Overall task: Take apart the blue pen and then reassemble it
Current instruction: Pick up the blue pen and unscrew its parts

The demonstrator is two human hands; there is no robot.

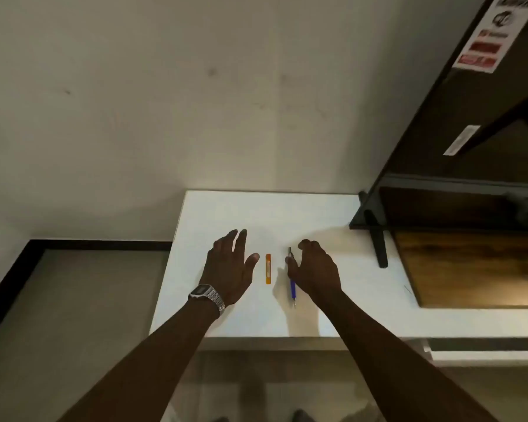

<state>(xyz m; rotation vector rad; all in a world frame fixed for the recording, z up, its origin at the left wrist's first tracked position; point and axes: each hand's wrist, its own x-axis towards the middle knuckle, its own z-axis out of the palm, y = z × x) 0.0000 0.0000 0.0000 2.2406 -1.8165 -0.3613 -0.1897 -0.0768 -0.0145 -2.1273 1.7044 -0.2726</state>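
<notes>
The blue pen (292,287) lies whole on the white table (226,315), pointing roughly away from me, its silver end at the far side. My right hand (314,271) hovers just right of it with fingers curled and thumb close to the pen's middle, holding nothing. My left hand (230,264), with a metal watch on the wrist, is spread open over the table to the left. Between the two hands lies a short orange piece (268,268), parallel to the pen.
A dark shelf unit (457,184) with a wooden board stands on the table's right side, its black foot (380,248) close to my right hand. The wall rises behind the table. The floor lies to the left and below the front edge.
</notes>
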